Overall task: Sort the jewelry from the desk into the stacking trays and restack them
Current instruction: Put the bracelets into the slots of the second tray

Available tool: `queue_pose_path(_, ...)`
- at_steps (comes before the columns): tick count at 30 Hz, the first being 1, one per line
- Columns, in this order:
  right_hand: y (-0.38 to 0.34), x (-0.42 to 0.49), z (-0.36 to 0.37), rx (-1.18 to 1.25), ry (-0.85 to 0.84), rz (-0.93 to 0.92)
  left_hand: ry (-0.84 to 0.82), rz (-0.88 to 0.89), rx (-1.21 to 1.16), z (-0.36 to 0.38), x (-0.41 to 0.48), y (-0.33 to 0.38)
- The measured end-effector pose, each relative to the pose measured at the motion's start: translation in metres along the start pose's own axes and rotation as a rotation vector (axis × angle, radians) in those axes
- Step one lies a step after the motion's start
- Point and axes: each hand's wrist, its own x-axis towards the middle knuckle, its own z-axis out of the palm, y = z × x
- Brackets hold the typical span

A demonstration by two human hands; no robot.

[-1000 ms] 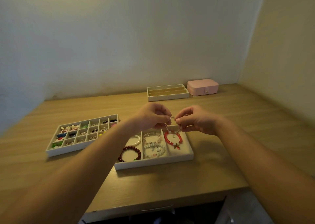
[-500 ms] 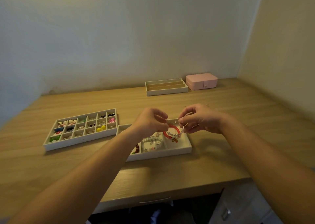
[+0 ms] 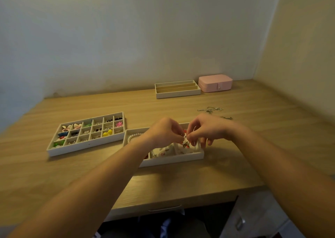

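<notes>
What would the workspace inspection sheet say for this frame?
Surface: wooden desk, light grain.
Job's things: grid tray holding small colourful pieces, left; bracelet tray in front, pearl bracelet at its left end; slotted tray at the back, no jewelry visible inside; silver chains loose on the desk, right.
Clutter: pink case, closed, beside the slotted tray.
Hands: left hand and right hand both pinch a small jewelry piece over the bracelet tray; detail blurred.
Cables: nothing seen.
Surroundings: plain walls meeting in a corner; drawer handle under the desk edge.
</notes>
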Motion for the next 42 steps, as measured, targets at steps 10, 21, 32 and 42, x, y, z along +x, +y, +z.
queue_pose_path(10, 0.002, 0.005, 0.006, -0.285, 0.099, -0.046, -0.023, 0.022, 0.168, 0.006, 0.005, -0.009)
queue_pose_path(21, 0.002, 0.007, 0.016, -0.433, 0.126, -0.002, -0.054, 0.055, 0.428, 0.01, 0.005, -0.003)
queue_pose_path(32, 0.003, 0.006, 0.016, -0.379, 0.173, -0.035, -0.006, 0.064, 0.475, 0.015, 0.007, -0.005)
queue_pose_path(42, 0.005, 0.013, 0.018, -0.334, 0.222, 0.002, 0.062, 0.025, 0.468, 0.023, 0.014, -0.007)
